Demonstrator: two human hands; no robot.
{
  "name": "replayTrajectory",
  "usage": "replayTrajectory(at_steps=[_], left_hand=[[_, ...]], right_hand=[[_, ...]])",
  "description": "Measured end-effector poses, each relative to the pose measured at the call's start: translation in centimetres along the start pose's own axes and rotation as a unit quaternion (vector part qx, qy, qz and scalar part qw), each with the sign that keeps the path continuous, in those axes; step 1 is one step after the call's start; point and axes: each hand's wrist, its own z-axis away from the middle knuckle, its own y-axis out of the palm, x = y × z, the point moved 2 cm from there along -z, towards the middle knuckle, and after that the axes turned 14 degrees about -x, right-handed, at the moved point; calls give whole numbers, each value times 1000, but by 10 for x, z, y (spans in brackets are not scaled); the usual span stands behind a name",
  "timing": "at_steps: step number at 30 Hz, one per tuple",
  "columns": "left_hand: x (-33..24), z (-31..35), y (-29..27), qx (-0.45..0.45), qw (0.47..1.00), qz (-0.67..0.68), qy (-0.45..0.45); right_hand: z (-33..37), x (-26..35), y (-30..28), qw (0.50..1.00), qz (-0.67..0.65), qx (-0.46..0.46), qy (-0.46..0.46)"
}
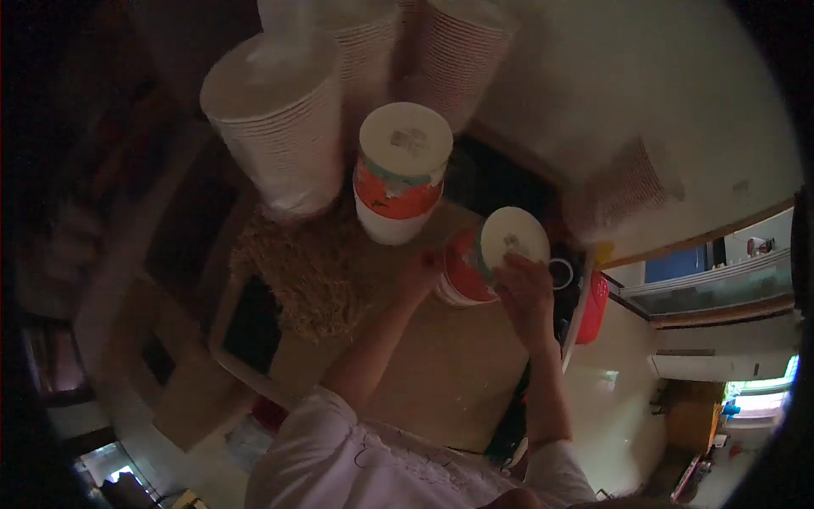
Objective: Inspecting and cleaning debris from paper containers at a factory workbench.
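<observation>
An orange and white paper tub (465,271) stands on the brown work surface in front of me. My left hand (430,270) grips its left side, the fingers partly hidden in the dim light. A round cream lid (515,231) sits tilted at the top of this tub. My right hand (524,290) has its fingers over the lid's near edge, with the thumb side hidden. Just beyond, to the left, a second lidded tub (398,195) stands upright with an orange and green band. Neither hand touches it.
Tall stacks of nested white paper tubs (280,127) rise at the back left. Beneath them lies a shaggy brown fibrous mass (305,280). Another blurred stack (632,191) shows at the right by the pale wall. A red plastic object (593,310) is beyond the right edge.
</observation>
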Motion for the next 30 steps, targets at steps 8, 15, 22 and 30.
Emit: replayTrajectory(at_steps=[8,15,22,30], left_hand=[[24,3,16,59,979,187,-47],[-10,13,14,46,994,91,-47],[-17,20,-13,19,992,86,-95],[-20,30,-10,55,974,131,-177]], right_hand=[[8,-8,2,999,-33,-4,-21],[23,-27,-1,999,-36,-23,15],[25,-11,8,1000,-16,-23,-8],[32,-51,-35,909,-238,-215,265]])
